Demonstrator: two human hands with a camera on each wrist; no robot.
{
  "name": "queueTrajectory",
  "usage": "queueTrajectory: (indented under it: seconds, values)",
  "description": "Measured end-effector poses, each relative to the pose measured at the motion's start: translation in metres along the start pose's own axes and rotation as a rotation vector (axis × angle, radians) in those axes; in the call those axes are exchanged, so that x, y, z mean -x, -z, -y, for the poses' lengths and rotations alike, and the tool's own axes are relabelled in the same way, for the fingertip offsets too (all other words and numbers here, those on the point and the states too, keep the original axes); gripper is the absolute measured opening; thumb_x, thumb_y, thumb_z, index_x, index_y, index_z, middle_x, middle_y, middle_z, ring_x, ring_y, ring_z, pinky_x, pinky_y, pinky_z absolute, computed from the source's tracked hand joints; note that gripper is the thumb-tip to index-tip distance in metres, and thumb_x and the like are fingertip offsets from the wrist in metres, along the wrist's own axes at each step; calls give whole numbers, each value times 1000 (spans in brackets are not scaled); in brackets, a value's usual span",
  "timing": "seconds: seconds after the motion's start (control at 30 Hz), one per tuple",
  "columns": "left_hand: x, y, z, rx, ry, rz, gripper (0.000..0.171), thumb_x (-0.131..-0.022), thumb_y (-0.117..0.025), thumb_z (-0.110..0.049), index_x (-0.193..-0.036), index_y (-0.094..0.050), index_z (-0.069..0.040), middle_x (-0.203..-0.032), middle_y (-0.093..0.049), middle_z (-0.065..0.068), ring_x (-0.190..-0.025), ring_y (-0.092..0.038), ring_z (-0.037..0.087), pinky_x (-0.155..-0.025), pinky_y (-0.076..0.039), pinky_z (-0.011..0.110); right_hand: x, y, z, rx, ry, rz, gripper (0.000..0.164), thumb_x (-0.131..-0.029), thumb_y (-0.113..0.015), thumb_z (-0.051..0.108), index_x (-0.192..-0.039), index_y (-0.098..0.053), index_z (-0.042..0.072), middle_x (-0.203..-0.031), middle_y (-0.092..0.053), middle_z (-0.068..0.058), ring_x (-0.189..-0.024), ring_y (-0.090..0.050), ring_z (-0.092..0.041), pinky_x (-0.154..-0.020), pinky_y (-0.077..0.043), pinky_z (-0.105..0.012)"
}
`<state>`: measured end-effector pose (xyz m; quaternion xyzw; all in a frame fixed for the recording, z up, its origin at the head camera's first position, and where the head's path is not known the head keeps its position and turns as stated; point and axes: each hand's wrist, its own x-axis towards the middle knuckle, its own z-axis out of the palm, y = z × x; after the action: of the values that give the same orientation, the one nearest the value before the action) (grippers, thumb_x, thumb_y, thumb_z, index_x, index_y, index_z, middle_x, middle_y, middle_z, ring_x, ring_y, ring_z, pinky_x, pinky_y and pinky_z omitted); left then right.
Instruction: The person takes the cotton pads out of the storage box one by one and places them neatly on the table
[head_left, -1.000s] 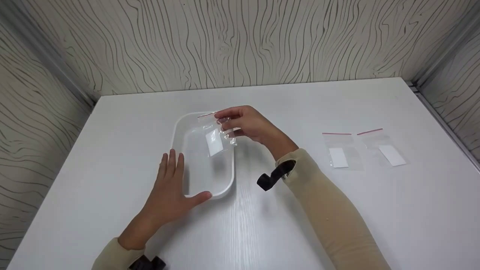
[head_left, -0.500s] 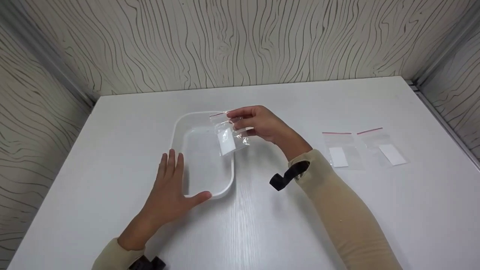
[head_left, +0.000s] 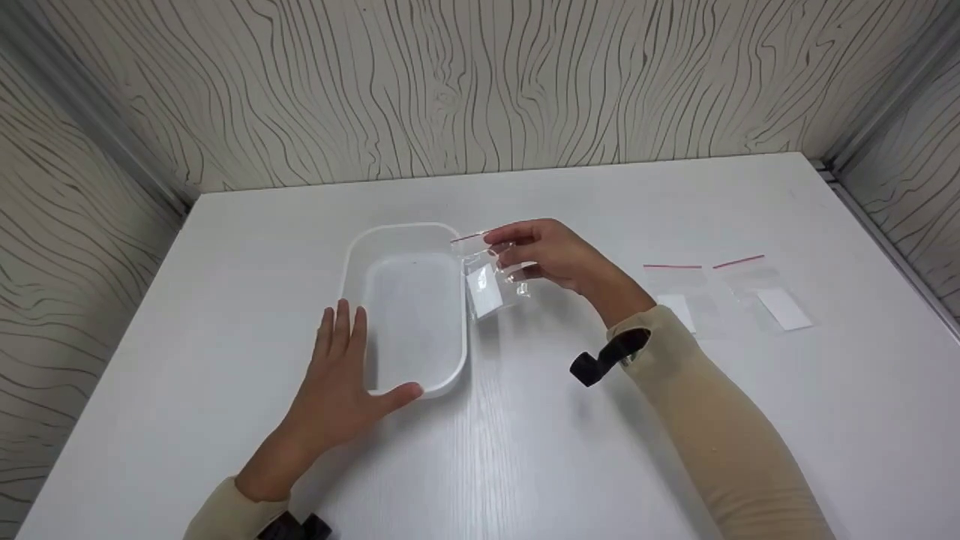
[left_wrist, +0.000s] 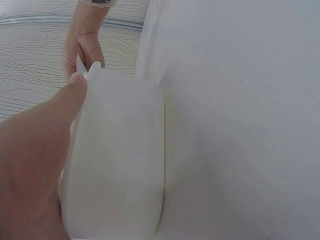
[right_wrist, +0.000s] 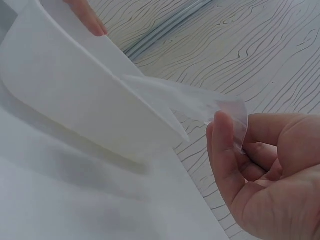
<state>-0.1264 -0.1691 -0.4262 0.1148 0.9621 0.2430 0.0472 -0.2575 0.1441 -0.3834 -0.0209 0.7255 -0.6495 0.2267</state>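
Observation:
A white rectangular tray point(head_left: 416, 322) with rounded corners stands left of centre on the table in the head view. My left hand point(head_left: 337, 397) rests on its near left corner, fingers straight along the left side and thumb on the near rim. My right hand point(head_left: 555, 255) pinches a clear zip bag point(head_left: 484, 289) by its side, just beyond the tray's right rim. The bag has a red seal line and a white label. In the right wrist view the bag point(right_wrist: 185, 100) hangs tilted from the fingertips, overlapping the tray's edge.
Two more zip bags lie flat at the right: one bag point(head_left: 673, 285) partly behind the right sleeve, another bag point(head_left: 780, 304) farther right. A wood-patterned wall point(head_left: 480, 90) rises behind the white table point(head_left: 600, 195).
My right hand has carried the zip bag rightward, from above the tray's inside to past its right rim. My left hand and the tray have stayed in place.

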Motion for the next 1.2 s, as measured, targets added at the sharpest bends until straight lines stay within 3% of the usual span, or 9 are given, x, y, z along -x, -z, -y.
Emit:
queueTrajectory:
  seconds: [0.27, 0.8, 1.2]
  values:
    - [0, 0, 1, -11, -1, 5, 128, -79, -65, -80, -161, -9, 2, -169, 6, 20, -154, 11, 41, -121, -15, 60, 10, 25, -12, 56, -25, -38, 42, -94, -68, 0, -135, -63, 5, -127, -64, -6, -102, -63, -17, -85, -56, -28]
    - [1, -2, 3, -21, -7, -6, 129, -79, -64, -81, -161, -11, 3, -169, 4, 21, -154, 9, 42, -120, -16, 60, 26, 58, -28, 63, -47, -74, 44, -94, -67, -1, -138, -60, 2, -129, -61, -8, -102, -62, -16, -84, -56, -26]
    - [-1, -2, 2, -8, 20, 23, 128, -80, -66, -78, -161, -8, 2, -169, 7, 19, -154, 13, 40, -121, -14, 60, 39, 88, -40, 66, -71, -103, 48, -95, -68, -1, -141, -56, -2, -118, -66, -2, -93, -65, -11, -80, -57, -25]
